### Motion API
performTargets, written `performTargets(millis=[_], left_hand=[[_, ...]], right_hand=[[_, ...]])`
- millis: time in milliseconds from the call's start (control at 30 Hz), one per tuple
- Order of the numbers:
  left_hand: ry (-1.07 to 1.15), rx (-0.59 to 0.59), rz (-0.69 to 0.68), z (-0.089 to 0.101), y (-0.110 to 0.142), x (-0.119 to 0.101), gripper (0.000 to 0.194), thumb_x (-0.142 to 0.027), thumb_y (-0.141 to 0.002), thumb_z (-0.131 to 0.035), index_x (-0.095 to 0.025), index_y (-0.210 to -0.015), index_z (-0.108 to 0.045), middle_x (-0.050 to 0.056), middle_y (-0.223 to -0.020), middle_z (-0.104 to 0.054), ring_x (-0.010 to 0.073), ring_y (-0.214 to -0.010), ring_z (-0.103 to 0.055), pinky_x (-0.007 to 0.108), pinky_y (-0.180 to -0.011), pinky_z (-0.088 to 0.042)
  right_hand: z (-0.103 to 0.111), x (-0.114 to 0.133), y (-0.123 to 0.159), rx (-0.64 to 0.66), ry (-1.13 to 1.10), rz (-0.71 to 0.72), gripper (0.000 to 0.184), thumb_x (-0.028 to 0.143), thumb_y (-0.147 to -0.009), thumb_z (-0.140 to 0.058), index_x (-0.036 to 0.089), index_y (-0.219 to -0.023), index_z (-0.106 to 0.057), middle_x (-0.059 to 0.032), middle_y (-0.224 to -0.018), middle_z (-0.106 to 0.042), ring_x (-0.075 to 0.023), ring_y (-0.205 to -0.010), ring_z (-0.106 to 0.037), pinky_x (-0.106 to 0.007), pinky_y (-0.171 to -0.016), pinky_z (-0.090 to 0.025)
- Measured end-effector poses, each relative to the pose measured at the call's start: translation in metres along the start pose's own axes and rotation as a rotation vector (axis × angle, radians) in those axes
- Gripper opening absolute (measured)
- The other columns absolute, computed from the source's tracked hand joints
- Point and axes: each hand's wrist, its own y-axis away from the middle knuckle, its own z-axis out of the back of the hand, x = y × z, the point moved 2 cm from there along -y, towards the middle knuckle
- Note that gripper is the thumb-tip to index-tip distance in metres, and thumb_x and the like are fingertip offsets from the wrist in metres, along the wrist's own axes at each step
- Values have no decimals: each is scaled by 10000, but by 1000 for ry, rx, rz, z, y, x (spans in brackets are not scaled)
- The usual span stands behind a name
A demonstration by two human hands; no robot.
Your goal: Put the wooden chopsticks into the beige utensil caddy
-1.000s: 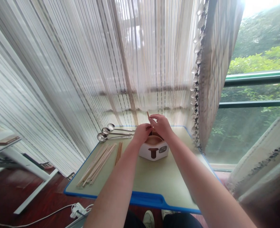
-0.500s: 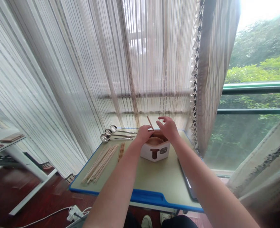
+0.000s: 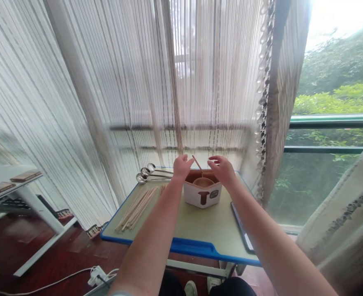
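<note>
Shows left hand (image 3: 183,167) and right hand (image 3: 223,168), fingers parted, flanking slim stick (image 3: 197,163) tilted in box (image 3: 194,196).

Taking the table's middle as our clock centre, we see glossy, smooth metal ladles (image 3: 142,178) at ten o'clock and matt, pale sticks (image 3: 138,207) that look wooden at nine. At one o'clock, the box (image 3: 192,195) has a smooth white outside. Our tabletop (image 3: 193,230) looks smooth with a faint sheen, its blue edging (image 3: 193,248) like plastic. At twelve hangs thin, sheer cloth curtain (image 3: 132,82); at eight, the floor (image 3: 61,257) looks like polished reddish wood.
</note>
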Motion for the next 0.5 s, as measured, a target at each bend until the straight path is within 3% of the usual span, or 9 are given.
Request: performTargets(millis=[133, 267, 367, 500], left_hand=[[-36, -140, -87, 30, 12, -3, 425, -290, -697, -629, -126, -1082, -552, 124, -1079, -620, 189, -957, -600, 340, -844, -465], [-79, -268, -136, 69, 28, 5, 343, -233, -714, -602, -131, -1039, -569, 104, -998, -649, 164, -869, -620, 309, -805, -482], [-115, -415, -114, 102, 43, 22, 287, -242, -745, -558, -138, -1012, -582, 92, -958, -657, 158, -864, -616, 299, -813, -472], [-162, -533, -25, 137, 69, 50, 280, -353, -799, -484, -167, -971, -602, 76, -920, -659, 167, -854, -610, 309, -800, -465]], right_hand=[[-10, 11, 12, -41, -134, 63, 247, 344, -769, -497, 196, -919, -625, -64, -969, -610, -165, -807, -582, -318, -711, -469], [-36, 32, 37, -129, -300, 176, 226, 302, -798, -467, 195, -935, -611, -65, -976, -606, -149, -808, -586, -295, -715, -480], [-71, 42, 63, -110, -363, 175, 215, 273, -803, -459, 189, -942, -601, -63, -937, -621, -149, -803, -587, -299, -742, -476], [-132, 31, 101, 96, -362, 127, 224, 247, -796, -448, 178, -941, -605, -69, -914, -637, -160, -794, -587, -301, -727, -475]])
